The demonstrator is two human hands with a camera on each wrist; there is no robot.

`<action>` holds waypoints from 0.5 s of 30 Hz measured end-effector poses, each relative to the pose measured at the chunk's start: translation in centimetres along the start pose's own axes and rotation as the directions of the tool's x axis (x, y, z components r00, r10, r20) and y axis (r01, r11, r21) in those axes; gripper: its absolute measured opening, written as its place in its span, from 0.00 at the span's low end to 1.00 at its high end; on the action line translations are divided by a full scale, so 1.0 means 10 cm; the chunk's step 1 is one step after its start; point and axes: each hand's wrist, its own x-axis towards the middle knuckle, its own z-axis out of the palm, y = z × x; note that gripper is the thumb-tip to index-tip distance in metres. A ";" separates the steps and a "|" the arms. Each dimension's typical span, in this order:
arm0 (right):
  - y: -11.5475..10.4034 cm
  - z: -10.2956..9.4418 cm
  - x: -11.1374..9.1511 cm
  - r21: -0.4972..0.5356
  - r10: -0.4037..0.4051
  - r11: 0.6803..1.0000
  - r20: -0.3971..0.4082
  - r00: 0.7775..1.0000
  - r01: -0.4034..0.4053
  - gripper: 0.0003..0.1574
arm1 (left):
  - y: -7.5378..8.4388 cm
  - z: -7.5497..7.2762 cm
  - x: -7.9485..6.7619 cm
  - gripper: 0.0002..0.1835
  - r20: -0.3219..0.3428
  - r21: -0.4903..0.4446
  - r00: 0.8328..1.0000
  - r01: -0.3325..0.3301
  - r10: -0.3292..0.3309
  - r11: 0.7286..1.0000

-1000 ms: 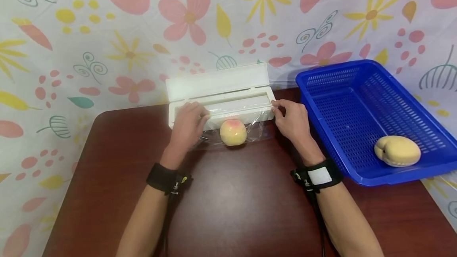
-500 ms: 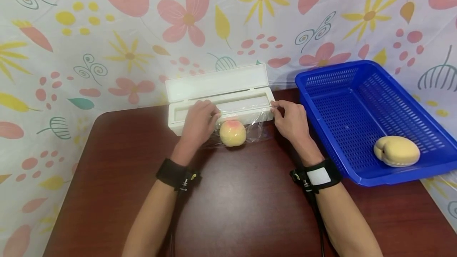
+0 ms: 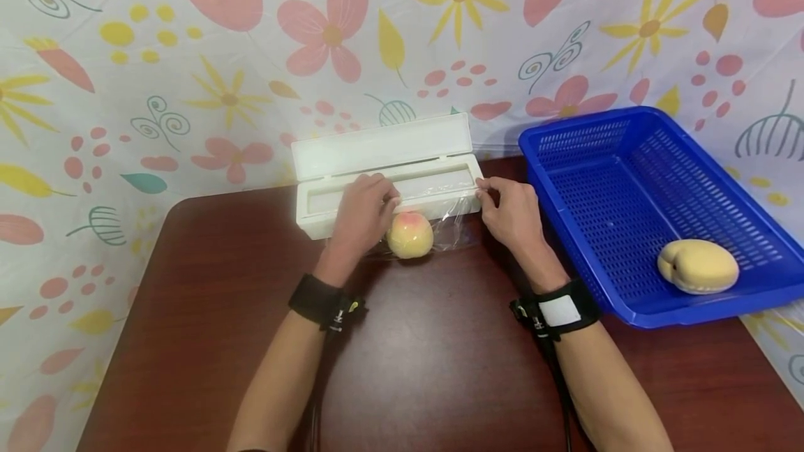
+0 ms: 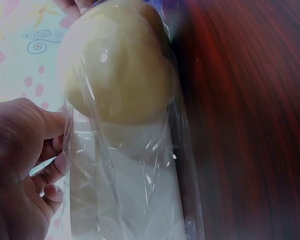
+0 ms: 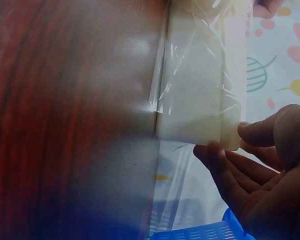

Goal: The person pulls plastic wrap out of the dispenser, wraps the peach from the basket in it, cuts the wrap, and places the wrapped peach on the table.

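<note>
A long white cling film dispenser box (image 3: 319, 217) stands at the table's back with its lid (image 3: 383, 145) raised. Clear cling film (image 3: 449, 230) hangs over its front and spreads round a yellow-pink peach (image 3: 410, 234). My left hand (image 3: 364, 213) is curled at the box's front top edge, left of the peach. In the left wrist view, its thumb (image 4: 52, 124) meets that edge beside the film; the exact spot between thumb and fingers is hidden. At the right end, my right hand (image 3: 511, 209) grips the box's corner, thumb above and fingers (image 5: 225, 170) below.
To the right stands a blue perforated basket (image 3: 559, 229), holding a yellow mango-like fruit (image 3: 698, 266). A flower-patterned cloth (image 3: 251, 54) hangs behind the dark red-brown table (image 3: 414, 368). Both wrists wear black straps (image 3: 317, 300) with cables.
My left hand has slid rightward along the box's front edge, nearing the peach. The right hand stays at the box's right end, and the peach has hardly shifted.
</note>
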 end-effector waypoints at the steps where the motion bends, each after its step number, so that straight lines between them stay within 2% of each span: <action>1: 0.00 0.00 0.00 0.002 -0.001 1.000 -0.001 1.000 0.001 0.14 | 0.01 0.01 0.01 0.03 0.002 -0.002 1.000 -0.001 0.001 1.000; 15: 0.01 0.01 -0.01 0.006 -0.007 1.000 -0.004 1.000 0.007 0.15 | 0.31 0.22 0.26 0.03 0.075 0.009 0.996 0.045 -0.045 0.999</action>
